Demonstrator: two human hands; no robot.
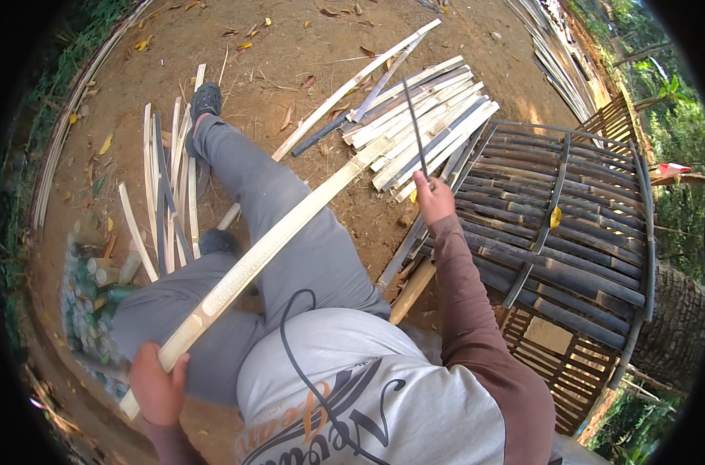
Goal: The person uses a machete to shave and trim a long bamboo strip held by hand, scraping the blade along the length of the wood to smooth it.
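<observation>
My left hand (157, 384), at the lower left, is wrapped round the near end of a long pale split-bamboo strip (248, 267). The strip slants across my thighs, its inner side facing up, and its far end lies over a pile of split bamboo (434, 116). Right of the strip, my right hand (435, 198) is closed on the handle of a long knife (413, 116). Its dark, narrow blade shows nearly edge-on and points away from me over the pile, apart from the strip. My fingers hide the handle.
A dark bamboo-slat bench (523, 205) stands close on my right. More strips (166, 186) lie by my feet on the left, beside a heap of plastic bottles (96, 310). One long strip (352, 85) lies on the dirt ahead. Further strips (558, 66) lie at the far right.
</observation>
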